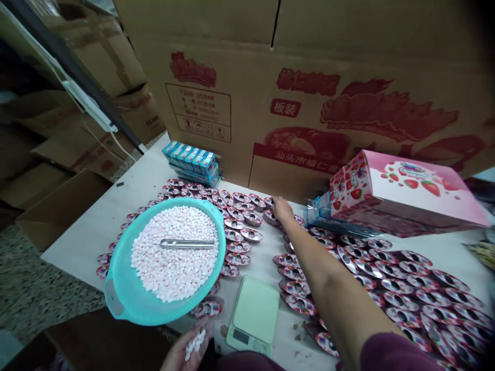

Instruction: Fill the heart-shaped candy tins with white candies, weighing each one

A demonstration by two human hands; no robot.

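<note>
White and pale pink tablet candies [196,344] lie in the palm of my left hand [185,353], cupped low beside the table edge. My right hand [283,210] is stretched to the back row of small eye-shaped cartons, each with a dark hole on top. Its fingers are bent together at a carton [269,202]; what they hold, if anything, is hidden. A turquoise basin [127,293] full of the same candies [170,273] stands at the left, with a metal scoop [187,244] lying on them. Between my arms sits a pale green kitchen scale [255,304].
Many more cartons [402,301] cover the right side of the table [81,232]. Stacked blue packs [193,158] stand at the back left. A pink strawberry-print box [417,190] is at the right. Big cardboard [247,62] walls off the rear; open boxes [62,206] lie left.
</note>
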